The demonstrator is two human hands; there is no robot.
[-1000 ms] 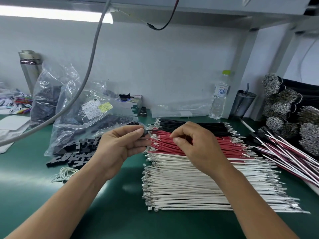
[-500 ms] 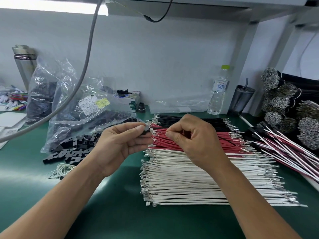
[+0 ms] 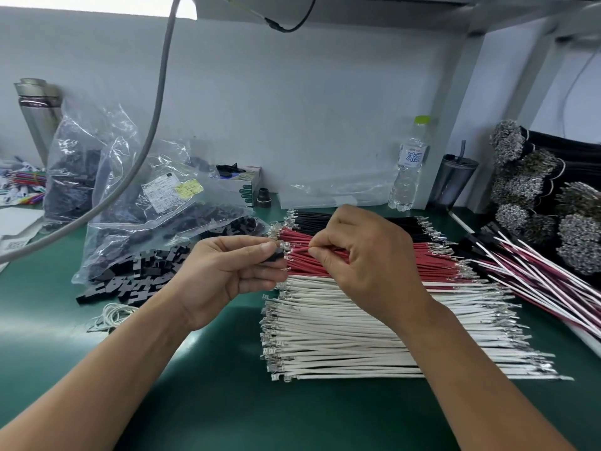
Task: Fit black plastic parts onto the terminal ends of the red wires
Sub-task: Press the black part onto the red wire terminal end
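Red wire (image 3: 297, 250), pinched between the right hand's (image 3: 364, 262) thumb and forefinger, points its metal terminal at the black part (image 3: 275, 256), which the left hand (image 3: 227, 275) pinches at mid-frame, just above the red wires (image 3: 374, 265). The terminal looks just short of the part; a tilted approach could bend it or miss the slot, and a loose pinch could drop the part among the white wires (image 3: 374, 336) below. Bags (image 3: 136, 203) crowd the left, finished wires (image 3: 536, 281) the right; open green mat (image 3: 211, 402) lies lower centre.

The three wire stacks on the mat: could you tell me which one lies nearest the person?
The white wires; the red wires and black wires lie beyond them.
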